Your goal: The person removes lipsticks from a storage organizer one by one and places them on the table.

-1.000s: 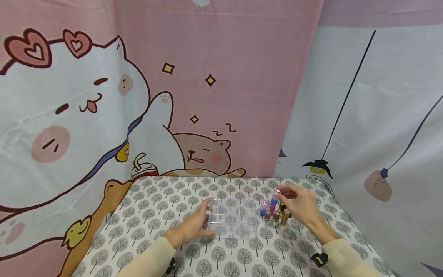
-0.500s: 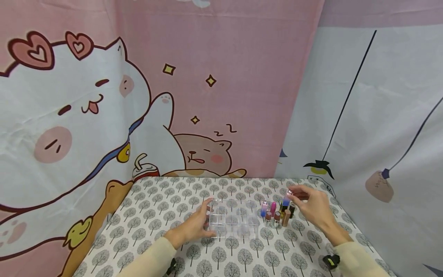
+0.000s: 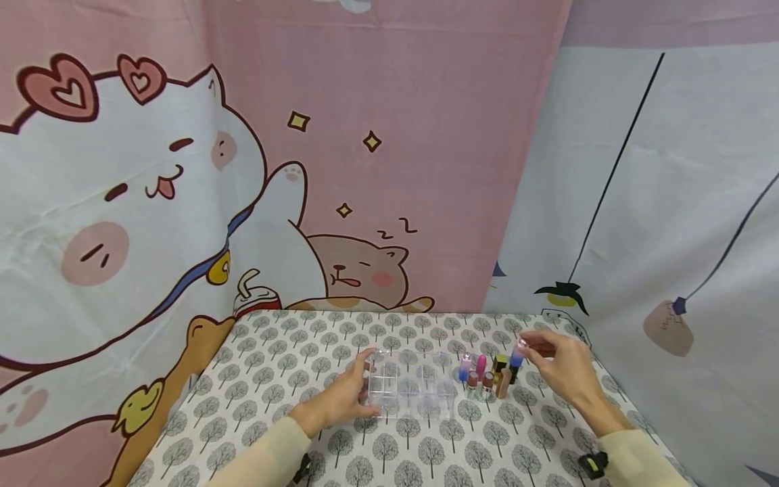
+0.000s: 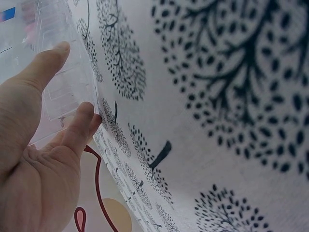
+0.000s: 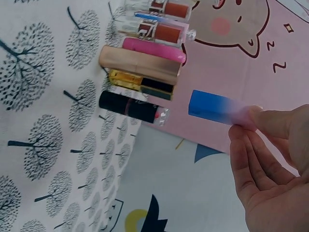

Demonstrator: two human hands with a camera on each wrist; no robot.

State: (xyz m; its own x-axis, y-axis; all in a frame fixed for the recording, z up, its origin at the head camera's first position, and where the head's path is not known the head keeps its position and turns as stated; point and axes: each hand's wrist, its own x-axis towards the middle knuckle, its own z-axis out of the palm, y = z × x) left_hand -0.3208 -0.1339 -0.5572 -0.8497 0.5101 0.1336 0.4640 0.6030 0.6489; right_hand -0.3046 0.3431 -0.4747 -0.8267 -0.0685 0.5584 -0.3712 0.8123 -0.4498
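In the head view my left hand [image 3: 339,400] grips the left end of a clear compartment organizer [image 3: 420,387], thumb at the near side and fingers at the far side. The left wrist view shows the thumb and fingertips against its transparent wall [image 4: 72,87]. My right hand [image 3: 567,368] pinches the pink top of a blue-to-pink lipstick tube [image 5: 212,106] between thumb and fingers. The tube is held up over the right end of a lipstick group, near a black lipstick [image 5: 128,105] with a clear tip. Beside that stand a gold-and-black tube [image 5: 140,83] and a rose-gold tube [image 5: 140,63].
To the organizer's right stand another blue-to-pink tube [image 3: 464,366], a magenta tube [image 3: 481,366] and two clear lipsticks with brownish-red tops [image 3: 472,383]. A tree-print cloth [image 3: 383,450] covers the table. Behind it hangs a cartoon-printed curtain [image 3: 426,169].
My right hand has carried the blue-to-pink tube rightward, from over the magenta tube past the gold-and-black one toward the black lipstick. The left hand and organizer stay put.
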